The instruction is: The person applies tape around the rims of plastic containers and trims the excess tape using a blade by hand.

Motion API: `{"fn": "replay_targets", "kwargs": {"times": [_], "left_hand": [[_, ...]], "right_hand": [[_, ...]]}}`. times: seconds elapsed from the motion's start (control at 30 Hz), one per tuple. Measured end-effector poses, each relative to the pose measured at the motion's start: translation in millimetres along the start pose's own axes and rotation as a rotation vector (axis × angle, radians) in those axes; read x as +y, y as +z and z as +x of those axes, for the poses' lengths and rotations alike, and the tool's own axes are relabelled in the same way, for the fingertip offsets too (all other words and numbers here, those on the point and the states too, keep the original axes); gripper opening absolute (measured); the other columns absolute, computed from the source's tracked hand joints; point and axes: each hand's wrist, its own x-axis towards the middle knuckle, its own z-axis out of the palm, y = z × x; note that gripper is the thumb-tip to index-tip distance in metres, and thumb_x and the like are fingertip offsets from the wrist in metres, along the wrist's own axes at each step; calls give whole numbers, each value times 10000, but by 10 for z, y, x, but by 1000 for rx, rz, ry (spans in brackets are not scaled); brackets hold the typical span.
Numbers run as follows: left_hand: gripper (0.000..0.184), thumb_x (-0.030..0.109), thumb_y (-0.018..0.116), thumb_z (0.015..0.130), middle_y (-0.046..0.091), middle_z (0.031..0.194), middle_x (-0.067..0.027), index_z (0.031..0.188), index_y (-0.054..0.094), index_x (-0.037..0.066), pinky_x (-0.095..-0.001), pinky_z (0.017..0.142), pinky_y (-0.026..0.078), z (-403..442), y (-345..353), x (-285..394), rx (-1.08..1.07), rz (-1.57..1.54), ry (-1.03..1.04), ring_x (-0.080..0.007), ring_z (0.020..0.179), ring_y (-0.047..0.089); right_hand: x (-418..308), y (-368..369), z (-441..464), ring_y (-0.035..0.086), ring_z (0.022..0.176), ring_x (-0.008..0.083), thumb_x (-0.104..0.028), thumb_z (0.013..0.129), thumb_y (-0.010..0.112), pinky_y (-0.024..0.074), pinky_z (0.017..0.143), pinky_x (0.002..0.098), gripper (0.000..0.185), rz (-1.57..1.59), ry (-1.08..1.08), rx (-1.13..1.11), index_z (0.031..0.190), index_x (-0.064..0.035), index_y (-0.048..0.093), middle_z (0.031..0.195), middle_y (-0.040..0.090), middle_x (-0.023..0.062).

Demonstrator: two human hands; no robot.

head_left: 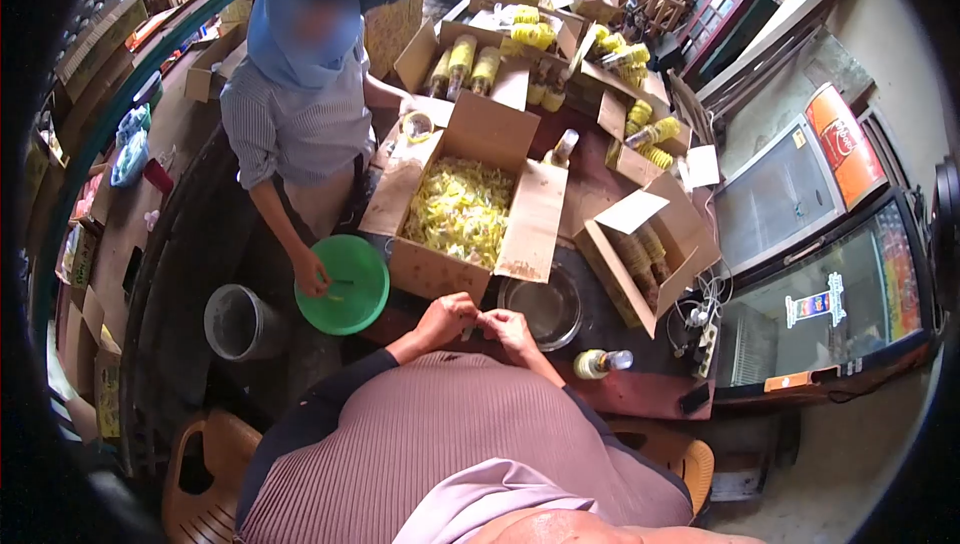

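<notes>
My left hand (pixel 447 321) and my right hand (pixel 509 332) meet close in front of my body, fingertips pinched together. Whatever small thing lies between them is too small to name. Just beyond stands an open cardboard box (pixel 450 269) full of small yellow pieces (pixel 460 209). A round metal basin (pixel 541 306) is beside my right hand. Farther right, a clear bottle with a yellow label (pixel 602 364) lies on its side on the table. To the left of my left hand is a green plastic basin (pixel 345 289).
A person (pixel 300 94) across to the left reaches a hand over the green basin. A grey bucket (pixel 238 324) stands left. Open boxes of bottles (pixel 640 264) and stacked yellow rolls (pixel 625 59) fill the back and right. Cables and a power strip (pixel 706 349) lie near a glass-door cooler (pixel 820 294).
</notes>
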Motion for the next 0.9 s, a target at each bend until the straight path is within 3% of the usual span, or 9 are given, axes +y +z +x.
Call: {"fn": "replay_targets", "kwargs": {"times": [0.1, 0.27, 0.4, 0.6, 0.67, 0.73, 0.8, 0.83, 0.9], "left_hand": [[77, 153, 686, 750, 622, 774, -66, 748, 680, 76, -361, 619, 513, 26, -50, 20, 49, 8, -37, -266, 706, 640], [101, 187, 684, 763, 630, 773, -58, 748, 693, 87, -355, 622, 519, -16, -49, -3, 32, 43, -27, -253, 712, 643], [86, 149, 689, 773, 651, 811, -65, 833, 725, 99, -349, 656, 525, -41, -54, 25, -62, 23, -61, -244, 749, 652], [254, 209, 665, 835, 655, 888, -104, 1058, 664, 87, -360, 704, 527, -115, -61, 22, -183, 27, -109, -261, 806, 657], [330, 197, 654, 841, 658, 918, -114, 1151, 606, 92, -359, 715, 526, -155, -28, -40, -129, -38, -94, -270, 818, 658], [372, 188, 608, 858, 674, 932, -129, 1214, 547, 101, -382, 709, 521, -214, -19, -133, -141, -114, -109, -291, 826, 659], [420, 175, 543, 887, 685, 886, -130, 1293, 465, 100, -398, 720, 518, -233, -34, -167, -221, -63, -273, -308, 831, 660], [451, 175, 482, 914, 688, 802, -122, 1346, 387, 91, -411, 724, 515, -243, -72, -159, -249, -82, -275, -329, 797, 661], [439, 145, 442, 932, 690, 805, -121, 1363, 371, 98, -398, 730, 521, -261, -157, -104, -270, -80, -304, -304, 790, 670]], "right_hand": [[-122, 27, -27, 534, 687, 57, -198, 885, 649, 461, 671, 212, 208, 144, 14, -71, 983, -16, 675, 802, 630, -15], [-50, -4, -27, 559, 710, 65, -176, 864, 668, 465, 684, 211, 181, 83, 30, -74, 968, -28, 678, 819, 652, -5], [61, -87, 11, 560, 699, 65, -164, 849, 683, 460, 645, 220, 138, -23, -82, -33, 898, -34, 688, 791, 655, -6], [-145, -197, 58, 573, 664, 75, -131, 832, 681, 478, 626, 229, 114, -199, -147, 44, 881, -29, 694, 748, 654, 7], [-414, -190, 88, 549, 624, 65, -134, 809, 685, 449, 584, 224, 133, -272, -296, 163, 861, -11, 694, 713, 645, 3], [-801, -132, 98, 613, 694, 120, -122, 817, 674, 492, 652, 266, 139, -241, -440, 297, 867, 6, 686, 763, 681, 66], [-999, -63, 228, 566, 628, 96, -117, 821, 702, 459, 580, 253, 148, -264, -610, 524, 828, 6, 619, 699, 628, 47], [-1106, -45, 285, 563, 624, 102, -110, 824, 700, 457, 576, 265, 149, -284, -656, 554, 815, 4, 603, 689, 621, 49], [-1233, -10, 428, 574, 634, 156, -114, 832, 684, 459, 586, 303, 151, -309, -698, 589, 799, -2, 587, 715, 619, 84]]}}
